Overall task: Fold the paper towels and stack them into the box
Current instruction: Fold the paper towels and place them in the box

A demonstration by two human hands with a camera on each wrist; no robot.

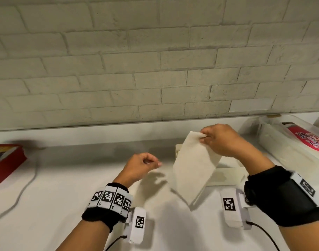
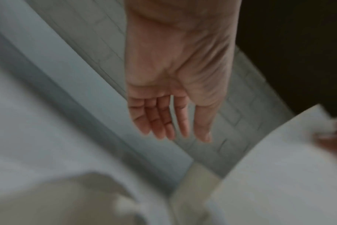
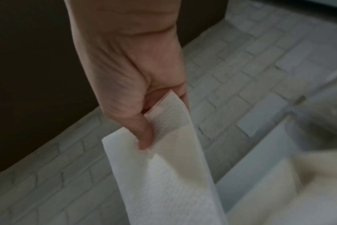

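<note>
A white paper towel (image 1: 193, 169) hangs above the white table, folded to a long strip, its lower end near the tabletop. My right hand (image 1: 204, 137) pinches its top corner between thumb and fingers. The right wrist view shows that pinch: my right hand (image 3: 150, 134) holds the paper towel (image 3: 164, 175). Behind the towel lies a low white box (image 1: 227, 172), partly hidden by it. My left hand (image 1: 155, 163) hovers left of the towel, loosely curled and holding nothing. In the left wrist view the left hand (image 2: 175, 134) has relaxed, nearly straight fingers, with the paper towel (image 2: 279, 167) to its right.
A red box (image 1: 4, 163) sits at the table's far left with a grey cable (image 1: 26, 185) running past it. A clear plastic bin (image 1: 274, 142) holding a red packet stands at the back right. A white brick wall (image 1: 155, 60) closes off the far side.
</note>
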